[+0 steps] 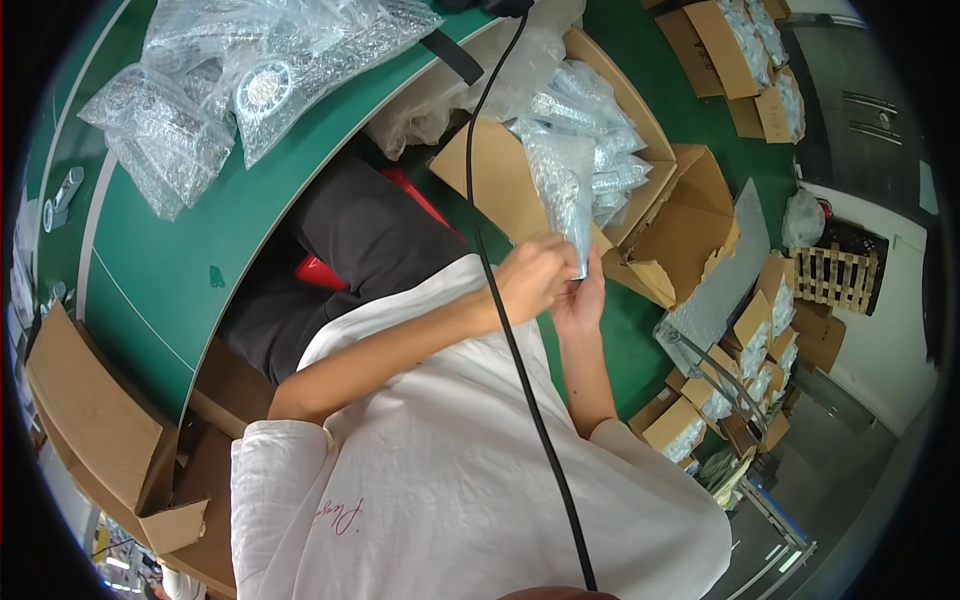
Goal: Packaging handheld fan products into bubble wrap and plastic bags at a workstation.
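Both of my hands are together on my right, beside an open cardboard carton (pixel 490 180). My left hand (pixel 535 275) is closed on the near end of a silvery bubble-wrap package (pixel 562 180). My right hand (pixel 582 300) cups that same end from the other side, its fingers partly hidden. The package stretches away from my hands over the carton, wide at its far part and narrow where I grip it. Inside the carton lie several more bubble-wrapped packages (pixel 590 85). What is wrapped in the held package cannot be made out.
Clear bubble-wrap bags with round white parts (pixel 263 90) lie on the green table (pixel 250 240) to my left. A torn empty carton (pixel 690 225) adjoins the filled one. More filled cartons (pixel 745 340) stand at right. A black cable (pixel 490 260) hangs across the view.
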### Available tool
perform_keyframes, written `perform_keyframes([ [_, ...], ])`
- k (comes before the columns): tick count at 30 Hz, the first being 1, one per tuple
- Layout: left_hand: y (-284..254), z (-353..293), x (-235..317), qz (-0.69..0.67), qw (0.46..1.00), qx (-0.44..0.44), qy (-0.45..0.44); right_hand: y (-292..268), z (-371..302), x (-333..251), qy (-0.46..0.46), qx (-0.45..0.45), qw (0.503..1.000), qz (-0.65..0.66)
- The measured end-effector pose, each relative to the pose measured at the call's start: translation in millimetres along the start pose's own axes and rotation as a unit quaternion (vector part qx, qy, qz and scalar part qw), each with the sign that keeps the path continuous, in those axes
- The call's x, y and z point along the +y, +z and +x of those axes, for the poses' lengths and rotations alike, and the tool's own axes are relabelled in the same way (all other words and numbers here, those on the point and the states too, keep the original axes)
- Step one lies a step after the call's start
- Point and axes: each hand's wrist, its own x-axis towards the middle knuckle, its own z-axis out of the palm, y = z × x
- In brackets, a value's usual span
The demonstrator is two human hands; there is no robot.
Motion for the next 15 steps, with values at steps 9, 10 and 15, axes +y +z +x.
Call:
perform_keyframes([
  [9, -1, 33, -11, -0.115, 0.983, 0.062, -0.127, 29, -18, -53, 0.023, -0.063, 0.907, -0.415],
  [10, 0, 31, -12, -0.120, 0.981, 0.064, -0.136, 25, -10, -60, -0.049, -0.081, 0.831, -0.548],
  [15, -10, 22, -19, -0.092, 0.982, 0.053, -0.159, 14, 50, -99, -0.281, -0.123, 0.631, -0.712],
])
